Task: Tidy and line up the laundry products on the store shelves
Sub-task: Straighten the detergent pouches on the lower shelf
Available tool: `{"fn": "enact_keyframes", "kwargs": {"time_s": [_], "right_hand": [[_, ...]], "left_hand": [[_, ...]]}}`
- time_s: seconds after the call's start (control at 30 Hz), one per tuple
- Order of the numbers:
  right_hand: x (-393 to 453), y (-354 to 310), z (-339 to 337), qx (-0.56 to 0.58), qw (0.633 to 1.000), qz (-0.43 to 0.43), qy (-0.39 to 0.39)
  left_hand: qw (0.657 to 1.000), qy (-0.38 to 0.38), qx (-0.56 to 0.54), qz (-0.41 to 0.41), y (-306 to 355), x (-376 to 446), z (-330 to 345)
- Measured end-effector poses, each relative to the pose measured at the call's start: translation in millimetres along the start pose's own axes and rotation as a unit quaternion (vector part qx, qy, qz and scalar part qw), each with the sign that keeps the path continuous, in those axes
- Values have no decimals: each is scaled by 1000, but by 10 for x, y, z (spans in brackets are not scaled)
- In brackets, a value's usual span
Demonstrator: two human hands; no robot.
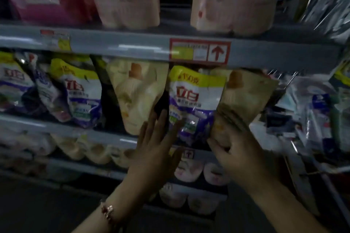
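Right hand (230, 150) is gripping the tilted beige refill pouch (244, 100), left hand (159, 143) is resting flat-open beside the purple detergent pouch (193, 104); middle-shelf pouches are leaning unevenly, so most tidying is looking undone.

Cream pouch (244, 98) with orange cap print, purple-white pouch (191, 104) yellow-topped, grey shelf rail (113, 43)

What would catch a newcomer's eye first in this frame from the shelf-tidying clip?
Probably the two hands low in the centre: the right hand grips the bottom of a cream pouch tilted on the middle shelf, while the left hand reaches with straight fingers toward the purple-and-yellow pouch beside it. Next, the red-bordered arrow tag on the grey shelf rail above.
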State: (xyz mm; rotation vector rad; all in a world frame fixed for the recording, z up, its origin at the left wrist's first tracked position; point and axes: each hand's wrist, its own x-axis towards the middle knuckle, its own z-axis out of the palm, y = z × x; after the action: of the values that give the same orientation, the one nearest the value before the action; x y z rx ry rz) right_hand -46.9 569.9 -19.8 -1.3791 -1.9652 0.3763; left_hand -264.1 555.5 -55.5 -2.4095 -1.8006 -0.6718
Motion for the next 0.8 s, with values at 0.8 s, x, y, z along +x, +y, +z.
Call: {"fn": "enact_keyframes", "kwargs": {"time_s": [0.8], "right_hand": [[559, 38, 775, 218, 960, 161, 65]], "left_hand": [[951, -150, -154, -222, -683, -468, 87]]}}
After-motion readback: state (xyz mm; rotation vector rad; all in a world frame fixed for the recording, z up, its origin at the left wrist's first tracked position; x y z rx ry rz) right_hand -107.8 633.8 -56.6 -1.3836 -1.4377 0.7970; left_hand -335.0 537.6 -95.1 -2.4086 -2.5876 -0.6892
